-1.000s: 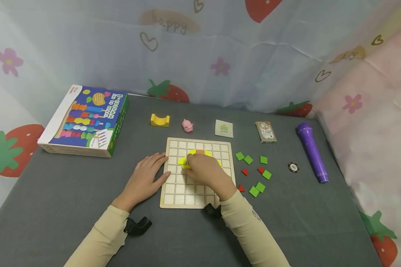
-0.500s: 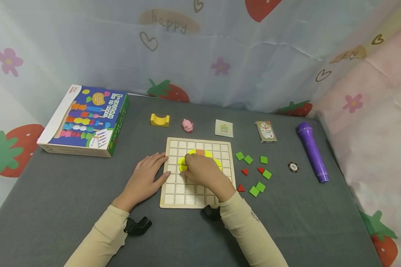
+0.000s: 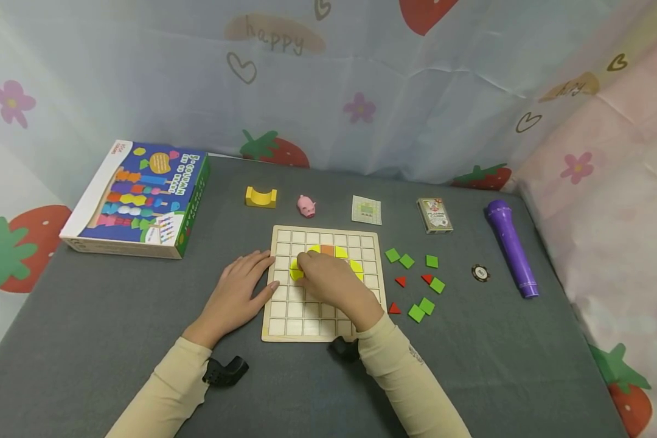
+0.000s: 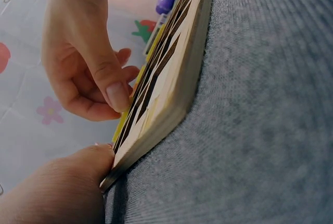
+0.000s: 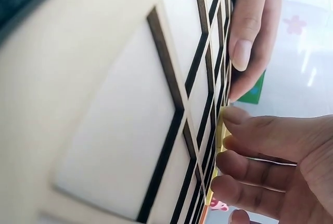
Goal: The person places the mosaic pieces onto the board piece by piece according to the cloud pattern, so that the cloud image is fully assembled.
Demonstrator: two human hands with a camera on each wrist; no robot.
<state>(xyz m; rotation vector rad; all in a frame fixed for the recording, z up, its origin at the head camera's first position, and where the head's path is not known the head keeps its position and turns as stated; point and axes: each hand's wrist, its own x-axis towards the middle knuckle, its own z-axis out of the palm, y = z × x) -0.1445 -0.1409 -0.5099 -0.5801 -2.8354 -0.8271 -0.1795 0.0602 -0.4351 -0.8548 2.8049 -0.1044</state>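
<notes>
The left hand (image 3: 235, 298) is laid, fingers relaxed, against the left edge of the wooden grid board (image 3: 294, 328). On it, a yellow curved tile (image 3: 296, 275) is touched by the right hand (image 3: 336, 283); whether pinched or pressed cannot be told. It could be tipped if pushed unevenly.

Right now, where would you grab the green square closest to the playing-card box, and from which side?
I'd pinch the green square by its left and right edges, coming down from above. It lies flat on the grey cloth, apart from the nearby red triangle, so those edges seem free.
</notes>
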